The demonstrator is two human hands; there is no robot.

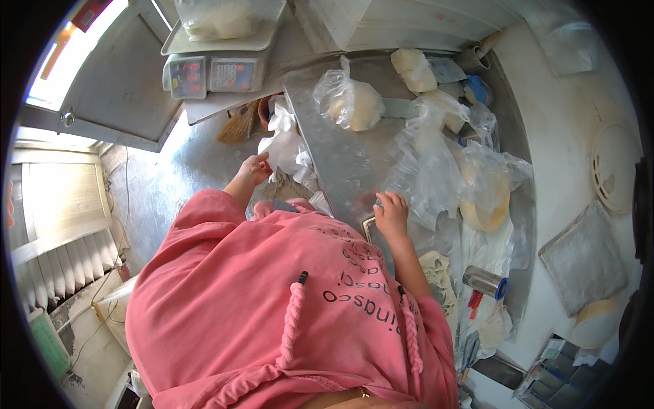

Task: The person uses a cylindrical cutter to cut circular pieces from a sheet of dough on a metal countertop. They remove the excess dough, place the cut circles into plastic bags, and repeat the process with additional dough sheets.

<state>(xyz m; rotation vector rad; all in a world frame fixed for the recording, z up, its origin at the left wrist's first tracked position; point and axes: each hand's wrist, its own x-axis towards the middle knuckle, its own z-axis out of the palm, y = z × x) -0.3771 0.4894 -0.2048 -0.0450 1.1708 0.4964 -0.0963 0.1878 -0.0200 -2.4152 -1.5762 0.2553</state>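
Observation:
My left hand (253, 169) hangs by the table's left edge with its fingers curled against white plastic bags (286, 140); whether it grips them cannot be made out. Over the near part of the metal-topped table (337, 163) is my right hand (392, 217), its fingers slightly bent and nothing visible in them. A pale-edged flat object (368, 231) lies just beside that hand, mostly hidden by my pink hoodie (245, 301). Crumpled clear plastic bags (426, 161) spread to the right of it. Farther back sits a knotted clear bag of what looks like dough (355, 105).
A digital scale (204, 76) carries a bagged pale mass (219, 23) at the back left. Below it leans a straw broom (240, 122). On the right are a pale lump (413, 70), a yellowish round container (485, 207), a metal cup (484, 282) and a red brush (475, 303).

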